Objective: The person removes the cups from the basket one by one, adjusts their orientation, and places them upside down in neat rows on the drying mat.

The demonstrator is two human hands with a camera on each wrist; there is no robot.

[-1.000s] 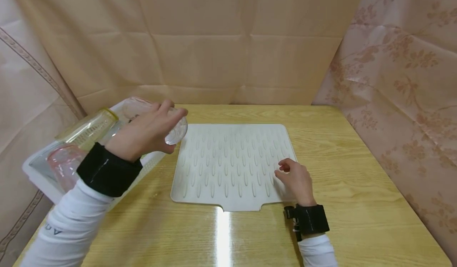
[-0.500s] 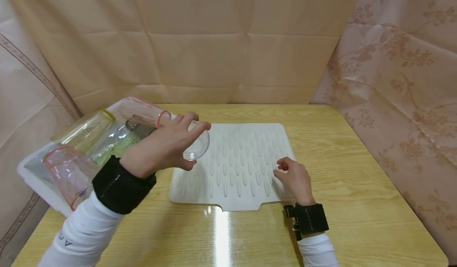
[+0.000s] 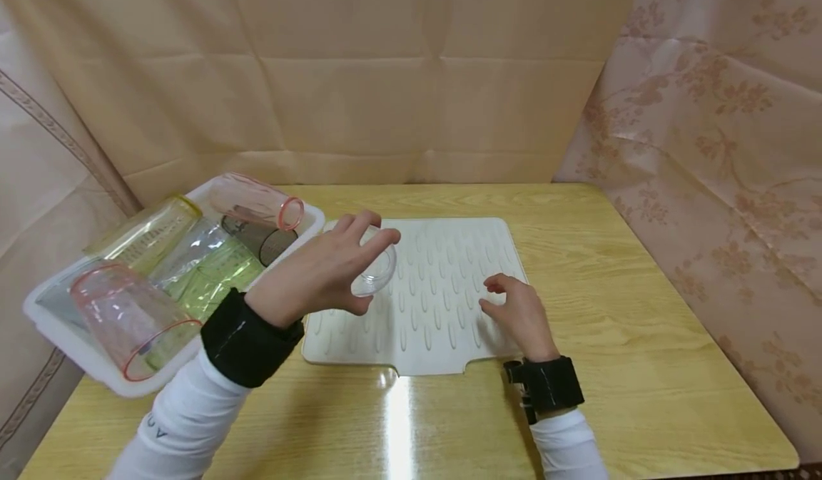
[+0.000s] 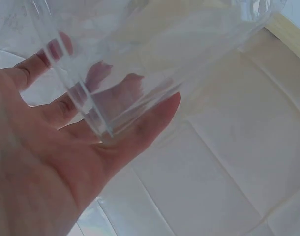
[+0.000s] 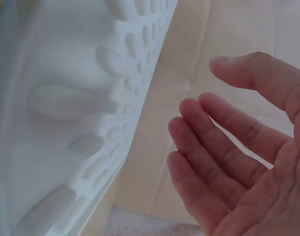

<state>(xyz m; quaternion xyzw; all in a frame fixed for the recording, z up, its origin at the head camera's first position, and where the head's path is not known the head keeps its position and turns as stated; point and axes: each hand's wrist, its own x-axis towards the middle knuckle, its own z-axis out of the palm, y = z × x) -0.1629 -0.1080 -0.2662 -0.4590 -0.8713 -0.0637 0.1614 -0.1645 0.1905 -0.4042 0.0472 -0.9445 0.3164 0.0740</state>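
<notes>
My left hand (image 3: pixel 327 269) grips a clear tumbler (image 3: pixel 379 269) above the left part of a white ridged mat (image 3: pixel 443 287). In the left wrist view the fingers curl round the tumbler (image 4: pixel 155 54) near one of its ends, and its wall is see-through. Over the mat's right side hovers my right hand (image 3: pixel 521 314), its fingers loosely bent and holding nothing. The right wrist view has the hand (image 5: pixel 238 157) beside the mat (image 5: pixel 51 64), with thumb and fingers apart.
A white basket (image 3: pixel 83 366) stands at the left with several tumblers lying in it: pink ones (image 3: pixel 128 316), a yellow one (image 3: pixel 154 234), a green one (image 3: pixel 218 273) and a dark grey one (image 3: pixel 253 237). Fabric curtains (image 3: pixel 359 95) rise behind the wooden table (image 3: pixel 642 366).
My left hand has carried the clear tumbler rightward from beside the basket to over the mat, uncovering more of the basket's tumblers. The right hand has barely moved.
</notes>
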